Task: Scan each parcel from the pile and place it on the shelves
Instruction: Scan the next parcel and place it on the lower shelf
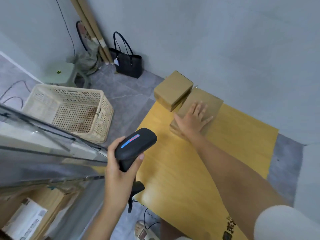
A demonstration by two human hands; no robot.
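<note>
— Two parcels left in the pile, as I read it. My right hand (pixel 194 116) lies flat on the nearer parcel (pixel 206 103), fingers straight and spread, nothing gripped yet. That box sits at the far end of the yellow table (pixel 181 167), touching the second parcel (pixel 173 90) just beside it, which overhangs the table's far edge.

— And your other hand?

— My left hand (pixel 119 163) is curled round the handle of the black scanner (pixel 135 146), thumb up its side, head pointed toward the boxes. A blue strip with some red glows on top.

— So which step is this?

— Picking up, I'd judge. No label shows on the box's top face, so I'd need to close my fingers over an edge, lift or turn it until a barcode faces the scanner, then trigger.

— Where does it go after?

— The shelves (pixel 52 153) stand to my left, blurred; cardboard with a white label shows on a lower level. Beyond them, a cream plastic crate (pixel 43 104) sits on the floor, and a black handbag (pixel 129 65) leans against the wall.
</note>
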